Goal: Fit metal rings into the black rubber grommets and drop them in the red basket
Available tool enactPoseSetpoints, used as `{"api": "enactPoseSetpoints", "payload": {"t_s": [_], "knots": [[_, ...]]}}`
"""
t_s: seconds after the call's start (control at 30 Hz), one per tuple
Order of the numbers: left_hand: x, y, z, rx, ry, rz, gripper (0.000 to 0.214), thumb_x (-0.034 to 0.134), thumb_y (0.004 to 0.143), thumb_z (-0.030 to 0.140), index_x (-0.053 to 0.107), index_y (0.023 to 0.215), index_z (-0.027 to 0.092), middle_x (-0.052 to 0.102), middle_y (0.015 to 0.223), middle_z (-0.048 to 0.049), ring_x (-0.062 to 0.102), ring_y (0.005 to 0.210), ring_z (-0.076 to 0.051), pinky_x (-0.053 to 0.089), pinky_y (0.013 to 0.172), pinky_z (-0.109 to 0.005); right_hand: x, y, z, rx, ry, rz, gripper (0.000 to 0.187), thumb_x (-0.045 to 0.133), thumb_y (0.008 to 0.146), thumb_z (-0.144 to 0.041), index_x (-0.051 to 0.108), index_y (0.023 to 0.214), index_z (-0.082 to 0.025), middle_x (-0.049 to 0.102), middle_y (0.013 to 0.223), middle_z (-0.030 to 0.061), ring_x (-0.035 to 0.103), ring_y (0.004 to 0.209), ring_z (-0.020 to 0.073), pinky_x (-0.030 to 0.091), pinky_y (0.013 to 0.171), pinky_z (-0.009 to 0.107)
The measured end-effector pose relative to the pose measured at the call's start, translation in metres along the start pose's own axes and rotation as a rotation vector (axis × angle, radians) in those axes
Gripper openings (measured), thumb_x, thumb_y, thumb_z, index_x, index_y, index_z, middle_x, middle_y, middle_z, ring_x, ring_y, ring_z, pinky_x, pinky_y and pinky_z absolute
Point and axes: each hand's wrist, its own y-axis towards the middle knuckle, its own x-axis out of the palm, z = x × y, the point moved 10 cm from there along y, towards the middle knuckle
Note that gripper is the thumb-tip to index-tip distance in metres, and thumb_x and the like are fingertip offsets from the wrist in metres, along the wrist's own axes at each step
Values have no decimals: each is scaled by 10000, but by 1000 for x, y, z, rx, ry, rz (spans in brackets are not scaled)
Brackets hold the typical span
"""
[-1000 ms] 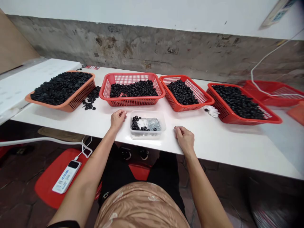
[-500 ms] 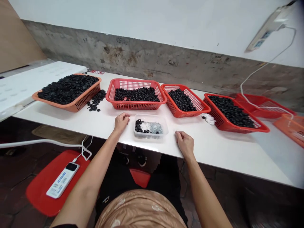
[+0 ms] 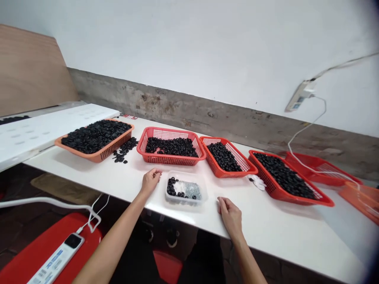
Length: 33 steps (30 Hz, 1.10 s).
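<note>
White tabletop: plastic tub between left hand and right hand, untouched.

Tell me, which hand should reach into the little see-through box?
Probably the left hand: it rests right beside the clear plastic tub, while the right hand sits farther off.

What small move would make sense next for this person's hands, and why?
Probably the left hand should reach into the clear plastic tub and pick up one of the black rings. Both it and the right hand look empty, the tub sits between them, and the left fingertips seem closest to the rings, which lie beside silvery small parts.
</note>
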Motion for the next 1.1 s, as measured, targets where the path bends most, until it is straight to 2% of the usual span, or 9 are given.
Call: {"api": "enactPoseSetpoints", "payload": {"t_s": [0.2,0.3,0.4,0.47,0.57,0.63,0.7,0.93,1.1], "knots": [[6,-6,4,-14,-60,-28,245,574,814,370,702,905,182,701,743,-25,615,584,-148,502,572,-255,-5,2,-2,-16,82,49,505,506,869,-622,710,963,-170,648,604,17,633,556,205,514,566,287],[13,-7,7,-21,-44,-73,256,616,818,409,704,924,193,710,784,-29,619,614,-151,515,604,-263,6,14,-40,-123,126,12,427,539,889,-554,708,1023,-185,708,720,45,673,623,206,528,598,279],[17,-6,11,-30,-3,-100,262,659,803,431,704,923,203,721,840,-33,615,621,-150,518,622,-271,50,29,-113,-370,6,-230,346,432,977,-405,692,1096,-209,743,1005,93,708,863,227,539,750,298],[18,-5,13,-34,20,-109,270,652,810,441,700,931,203,720,845,-33,613,612,-149,517,612,-271,102,26,-151,-562,-347,-530,382,330,996,-215,651,1202,-228,727,1109,102,697,955,215,505,805,288],[19,-5,13,-33,43,-118,279,628,828,446,692,941,199,715,833,-33,614,610,-151,515,602,-269,143,31,-181,-648,-459,-693,340,437,920,-109,688,1125,-213,755,930,101,713,822,233,465,709,273],[19,-5,11,-30,53,-118,274,621,838,440,691,944,197,714,840,-33,615,621,-151,513,610,-268,158,32,-186,-672,-512,-746,289,488,876,-82,707,1046,-164,752,868,127,715,788,249,437,668,266],[20,-6,8,-29,61,-115,266,624,841,432,694,945,197,713,843,-30,615,633,-150,509,622,-268,162,31,-183,-691,-559,-778,248,507,855,-73,710,981,-138,747,849,146,716,793,259,417,648,262],[21,-5,6,-32,79,-127,263,626,838,435,698,918,196,710,833,-29,609,653,-158,496,635,-269,138,37,-172,-664,-629,-778,311,467,902,-77,676,1109,-176,748,883,126,718,830,253,415,662,273],[23,-5,9,-15,96,-146,279,613,847,436,687,937,183,706,840,-32,603,648,-151,490,631,-264,150,26,-166,-652,-617,-834,206,588,909,-236,708,1062,-169,743,954,133,712,894,271,450,727,285]]}}
